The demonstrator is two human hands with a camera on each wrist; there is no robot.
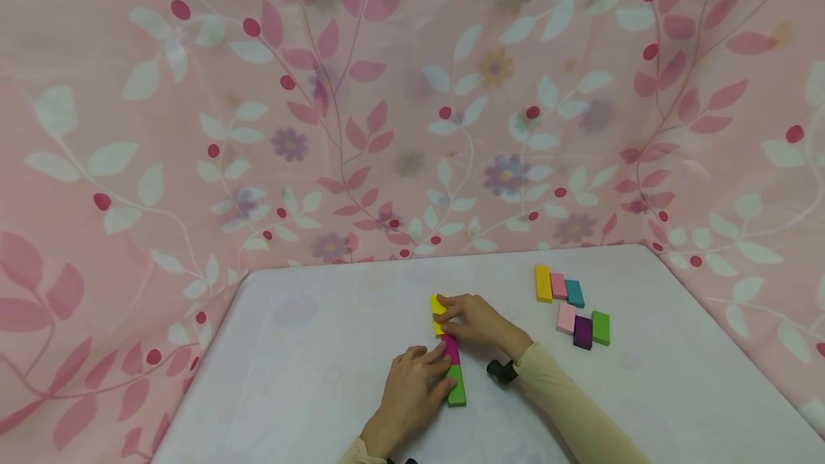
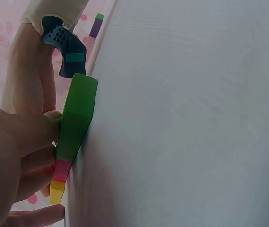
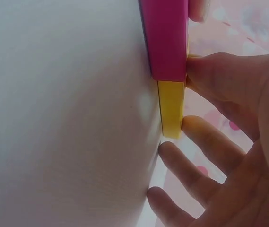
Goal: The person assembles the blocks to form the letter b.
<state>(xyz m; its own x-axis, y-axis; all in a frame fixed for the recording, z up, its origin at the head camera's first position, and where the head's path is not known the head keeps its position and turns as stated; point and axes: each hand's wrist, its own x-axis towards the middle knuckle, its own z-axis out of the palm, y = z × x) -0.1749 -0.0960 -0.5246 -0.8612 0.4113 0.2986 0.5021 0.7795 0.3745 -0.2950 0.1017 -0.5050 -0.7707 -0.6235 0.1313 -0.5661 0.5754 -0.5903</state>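
Note:
A yellow block (image 1: 439,321), a magenta block (image 1: 452,351) and a green block (image 1: 456,391) lie end to end in one row on the white table. My left hand (image 1: 412,385) is on the row's left side, its thumb touching the green block (image 2: 76,116) and its fingers by the magenta block (image 2: 62,170). From the right, my right hand (image 1: 477,321) rests its thumb and a finger on the yellow block (image 3: 171,106). Its other fingers are spread past the far end, near the cloth. Fingers partly cover the row in the head view.
At the right stand more blocks in two groups: orange-yellow (image 1: 543,283), pink (image 1: 558,286) and teal (image 1: 575,293) behind; pale pink (image 1: 566,318), purple (image 1: 583,332) and green (image 1: 601,327) in front. A floral pink curtain (image 1: 412,127) hangs behind the table (image 1: 309,364).

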